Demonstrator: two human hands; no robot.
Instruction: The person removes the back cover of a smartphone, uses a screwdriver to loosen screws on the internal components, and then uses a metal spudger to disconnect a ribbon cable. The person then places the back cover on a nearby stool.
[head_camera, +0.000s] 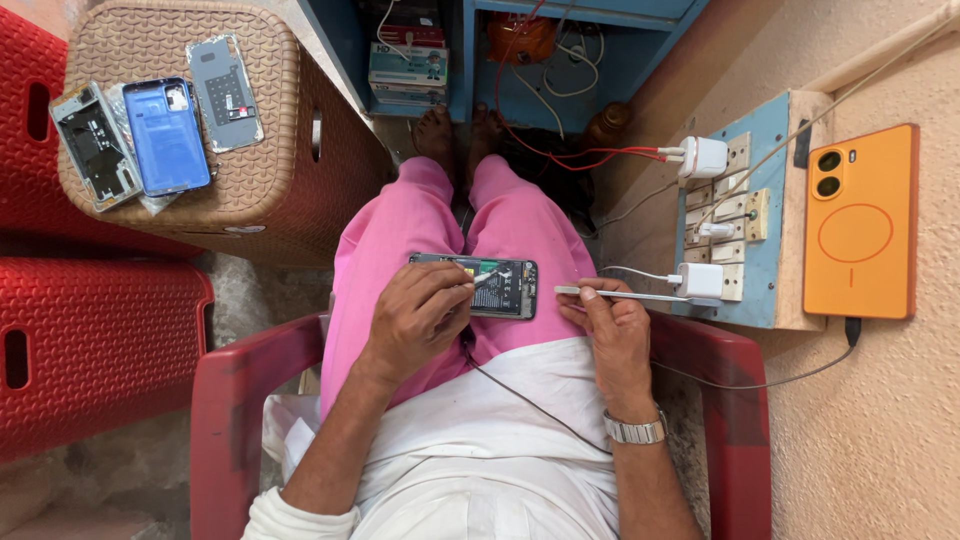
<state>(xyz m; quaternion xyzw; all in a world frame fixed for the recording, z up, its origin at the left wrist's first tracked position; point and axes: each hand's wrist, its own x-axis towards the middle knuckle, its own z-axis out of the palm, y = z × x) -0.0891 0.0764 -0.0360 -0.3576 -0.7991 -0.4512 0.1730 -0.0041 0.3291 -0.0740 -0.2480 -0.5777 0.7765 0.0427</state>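
An opened phone (500, 285) with its back off and circuit board showing lies across my lap on pink trousers. My left hand (420, 315) grips its left end, thumb pressed on the board. My right hand (615, 325), with a metal watch at the wrist, holds a thin white tool (625, 295) that lies level just right of the phone, its tip pointing toward the phone's edge.
A brown woven stool (290, 160) at upper left carries a blue phone back (166, 135) and two phone frames. Red plastic stools (90, 340) stand at left. A switchboard (735, 210) with white chargers and an orange phone (862, 220) on charge hang on the right wall. I sit in a red chair (225, 400).
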